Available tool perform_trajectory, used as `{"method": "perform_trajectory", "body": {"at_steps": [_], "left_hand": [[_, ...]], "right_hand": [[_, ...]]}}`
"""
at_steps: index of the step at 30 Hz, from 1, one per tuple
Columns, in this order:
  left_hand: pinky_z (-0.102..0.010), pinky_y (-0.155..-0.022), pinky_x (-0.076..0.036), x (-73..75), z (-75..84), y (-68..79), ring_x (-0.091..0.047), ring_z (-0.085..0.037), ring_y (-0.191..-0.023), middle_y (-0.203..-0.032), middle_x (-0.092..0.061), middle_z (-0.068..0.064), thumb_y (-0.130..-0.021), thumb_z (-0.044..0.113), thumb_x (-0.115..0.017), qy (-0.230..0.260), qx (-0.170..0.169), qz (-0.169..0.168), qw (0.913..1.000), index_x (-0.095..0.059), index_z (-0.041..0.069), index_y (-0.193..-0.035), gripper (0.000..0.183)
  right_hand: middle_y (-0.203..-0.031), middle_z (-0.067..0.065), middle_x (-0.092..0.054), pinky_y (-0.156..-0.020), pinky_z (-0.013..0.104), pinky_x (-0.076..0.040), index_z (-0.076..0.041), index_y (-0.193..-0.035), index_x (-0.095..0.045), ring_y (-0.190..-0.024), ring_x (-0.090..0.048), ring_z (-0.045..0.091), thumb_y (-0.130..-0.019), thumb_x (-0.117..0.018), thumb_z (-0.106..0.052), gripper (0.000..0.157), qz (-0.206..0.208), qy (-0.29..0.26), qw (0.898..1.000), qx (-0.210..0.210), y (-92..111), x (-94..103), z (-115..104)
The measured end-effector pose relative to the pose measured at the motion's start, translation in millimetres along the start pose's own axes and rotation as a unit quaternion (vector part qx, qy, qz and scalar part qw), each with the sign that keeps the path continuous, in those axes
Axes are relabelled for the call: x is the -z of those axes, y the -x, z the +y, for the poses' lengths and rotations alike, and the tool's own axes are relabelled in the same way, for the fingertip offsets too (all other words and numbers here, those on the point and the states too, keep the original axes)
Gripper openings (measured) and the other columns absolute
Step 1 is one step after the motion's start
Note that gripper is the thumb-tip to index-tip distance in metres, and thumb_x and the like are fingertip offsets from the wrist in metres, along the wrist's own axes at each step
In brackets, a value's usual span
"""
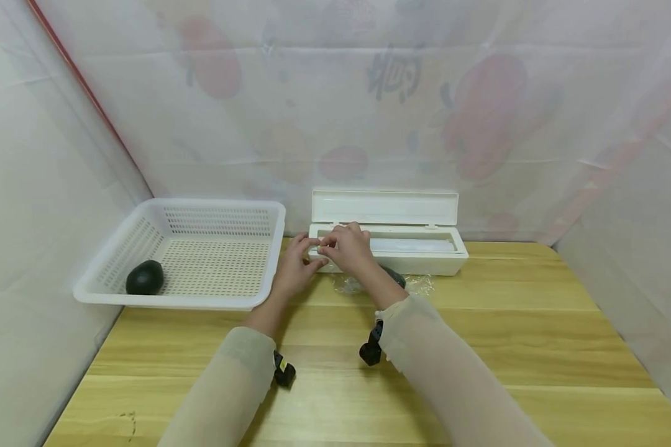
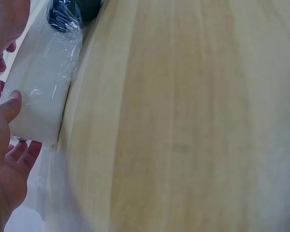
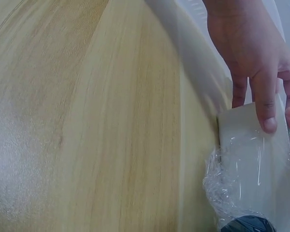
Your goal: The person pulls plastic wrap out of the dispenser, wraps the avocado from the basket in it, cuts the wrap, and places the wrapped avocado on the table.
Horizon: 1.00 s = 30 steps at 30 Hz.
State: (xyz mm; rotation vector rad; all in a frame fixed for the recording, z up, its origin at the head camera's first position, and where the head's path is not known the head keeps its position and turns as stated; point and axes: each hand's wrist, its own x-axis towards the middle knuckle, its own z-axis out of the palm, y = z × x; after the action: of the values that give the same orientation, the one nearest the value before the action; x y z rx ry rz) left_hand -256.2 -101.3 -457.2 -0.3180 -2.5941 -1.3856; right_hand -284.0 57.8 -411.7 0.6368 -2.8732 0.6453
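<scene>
A white cling film dispenser box (image 1: 430, 264) stands at the back of the table, its lid (image 1: 386, 210) raised and a roll of film (image 1: 410, 245) inside. My left hand (image 1: 292, 271) holds the box's left end, thumb on the front face and fingers round the end. Above that same corner, my right hand (image 1: 349, 247) pinches the small yellow-green slide cutter (image 1: 320, 248) on the box's edge; the fingers mostly cover it. Clear cling film (image 3: 220, 188) hangs down the front of the box around a dark green avocado (image 2: 87, 8), which my right forearm partly hides in the head view.
A white perforated basket (image 1: 279, 248) stands to the left, close to my left forearm. Another dark avocado (image 1: 145, 277) lies in its near left corner. Pale printed sheeting (image 1: 335, 124) encloses the back and sides of the wooden table (image 1: 537, 347).
</scene>
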Motion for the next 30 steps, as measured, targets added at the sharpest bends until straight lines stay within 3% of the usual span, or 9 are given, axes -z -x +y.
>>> {"method": "perform_trajectory", "body": {"at_steps": [9,20,30], "left_hand": [[-0.035,-0.082,-0.057,1.2,-2.5,-2.7,-0.054,-0.028,-0.122,-0.147,-0.044,-0.010,-0.088,0.021,-0.075,0.003,-0.009,-0.012,0.9999,-0.062,0.011,-0.119,0.035],[-0.037,-0.084,-0.055,3.7,-1.1,-3.1,-0.060,-0.031,-0.111,-0.153,-0.036,-0.011,-0.089,0.023,-0.073,0.006,0.021,-0.035,0.9992,-0.059,0.013,-0.114,0.030],[-0.037,-0.083,-0.055,2.1,-3.6,-5.2,-0.059,-0.028,-0.107,-0.149,-0.040,-0.010,-0.089,0.022,-0.073,0.007,0.009,-0.026,0.9996,-0.060,0.013,-0.111,0.028]], "right_hand": [[-0.089,-0.011,-0.063,-0.084,0.043,-0.031,-0.026,-0.096,-0.076,-0.102,-0.045,0.019,-0.091,-0.067,-0.044,0.021,-0.009,0.026,1.000,0.014,1.4,2.8,0.4],[-0.093,-0.012,-0.065,-0.089,0.044,-0.031,-0.027,-0.095,-0.074,-0.102,-0.044,0.019,-0.092,-0.065,-0.043,0.018,-0.026,0.041,0.999,0.019,2.6,8.6,6.2],[-0.102,-0.009,-0.067,-0.090,0.044,-0.031,-0.025,-0.097,-0.074,-0.102,-0.045,0.019,-0.093,-0.063,-0.042,0.020,-0.025,0.055,0.998,0.033,5.3,13.4,10.9]]}}
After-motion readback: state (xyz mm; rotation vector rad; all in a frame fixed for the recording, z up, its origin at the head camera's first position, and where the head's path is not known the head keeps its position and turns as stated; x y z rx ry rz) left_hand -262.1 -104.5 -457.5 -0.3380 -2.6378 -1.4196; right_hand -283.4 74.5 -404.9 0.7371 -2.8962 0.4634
